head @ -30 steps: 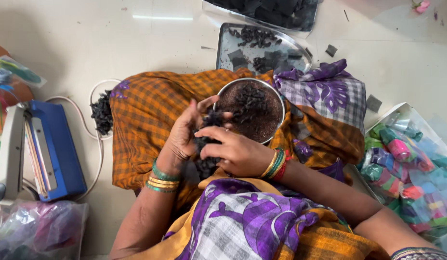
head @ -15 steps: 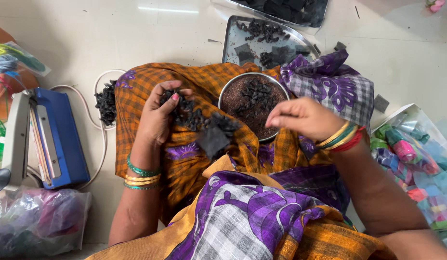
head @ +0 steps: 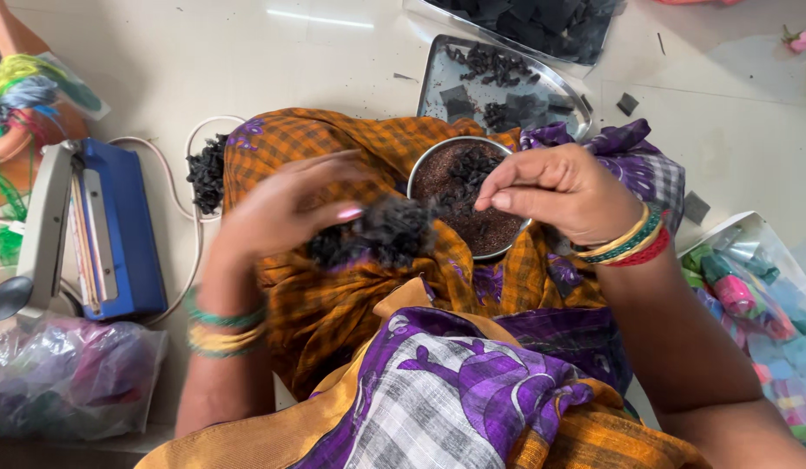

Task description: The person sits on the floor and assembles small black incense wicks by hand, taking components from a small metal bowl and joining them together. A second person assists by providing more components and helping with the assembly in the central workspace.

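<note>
From the camera on my head, looking down into my lap: my left hand [head: 286, 208] is blurred, fingers curled around a dark, fuzzy clump of black bits [head: 377, 233] that I hold over the orange checked cloth [head: 333, 295] across my knees, just left of the round steel bowl [head: 418, 178]. My right hand [head: 564, 191] hangs over the right side of that bowl with thumb and fingertips pinched together; whether anything small sits in the pinch I cannot tell. The bowl rests on the cloth in my lap and is filled with dark brown, grainy stuff with some black pieces on top. Beyond it on the pale floor lies a flat steel tray [head: 438, 78] with more black pieces scattered on it, and a second heap of black pieces [head: 208, 174] shows at the left edge of the cloth. To my left stands a blue heat sealer [head: 116, 230] with a white cord, and a clear bag [head: 69, 382] lies near it. To my right is a clear bag of coloured packets [head: 759, 304].
</note>
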